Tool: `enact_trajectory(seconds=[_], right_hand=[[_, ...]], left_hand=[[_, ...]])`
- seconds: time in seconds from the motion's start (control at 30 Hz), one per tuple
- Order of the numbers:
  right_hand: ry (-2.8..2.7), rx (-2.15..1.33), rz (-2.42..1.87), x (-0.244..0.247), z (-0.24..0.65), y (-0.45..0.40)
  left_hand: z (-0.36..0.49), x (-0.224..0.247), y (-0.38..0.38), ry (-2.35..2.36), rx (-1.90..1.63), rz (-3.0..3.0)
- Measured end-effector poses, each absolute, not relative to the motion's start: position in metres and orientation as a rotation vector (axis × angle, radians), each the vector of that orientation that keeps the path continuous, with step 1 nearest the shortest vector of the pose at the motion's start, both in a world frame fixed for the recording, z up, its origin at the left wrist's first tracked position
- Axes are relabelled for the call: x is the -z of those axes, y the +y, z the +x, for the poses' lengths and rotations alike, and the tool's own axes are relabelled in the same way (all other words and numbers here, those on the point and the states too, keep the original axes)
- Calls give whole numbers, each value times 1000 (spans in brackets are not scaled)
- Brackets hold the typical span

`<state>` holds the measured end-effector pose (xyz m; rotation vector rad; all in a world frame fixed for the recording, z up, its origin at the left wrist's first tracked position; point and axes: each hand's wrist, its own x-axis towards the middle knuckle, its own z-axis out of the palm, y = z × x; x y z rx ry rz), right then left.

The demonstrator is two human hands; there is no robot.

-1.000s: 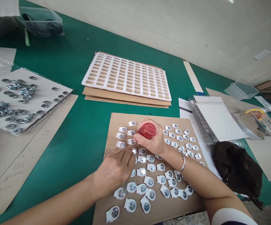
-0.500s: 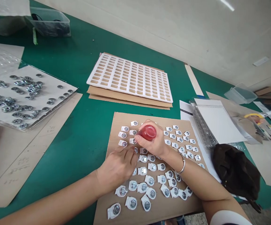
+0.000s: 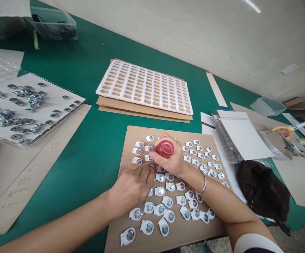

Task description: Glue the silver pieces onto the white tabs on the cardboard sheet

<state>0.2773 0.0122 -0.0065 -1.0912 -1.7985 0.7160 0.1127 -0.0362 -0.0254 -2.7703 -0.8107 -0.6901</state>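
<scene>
My right hand [image 3: 169, 156] is wrapped round a red, round-ended object [image 3: 165, 149], whose narrow end points down toward my left fingertips. My left hand [image 3: 132, 186] is closed low over the cardboard sheet [image 3: 133, 131], its fingertips beside a small white-tabbed metal disc [image 3: 152, 168]. What those fingers pinch is hidden. A thin, pale, see-through strip [image 3: 142, 208] sticks out below the left palm. Around both hands lie several more white-tabbed discs [image 3: 147, 227] in loose rows, some partly covered by my hands.
A white grid tray [image 3: 144, 88] rests on cardboard farther back. Loose metal discs [image 3: 7, 116] lie on a white sheet at left. To the right are white cards [image 3: 244, 137], a dark cloth bag [image 3: 263, 193] and a clear box [image 3: 268, 105]. A beige wall [image 3: 168, 31] rises behind the green table.
The whole view has shifted slightly, so everything sits a little farther left. Both hands keep nearly the same pose, and the red object stays in my right hand.
</scene>
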Motion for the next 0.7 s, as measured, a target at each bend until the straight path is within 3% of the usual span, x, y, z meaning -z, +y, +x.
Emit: enact_trajectory(seconds=[0.7], right_hand=[[-1734,-741,-1120,9,278,16]], left_hand=[[113,25,-34,-778,760,-2767]])
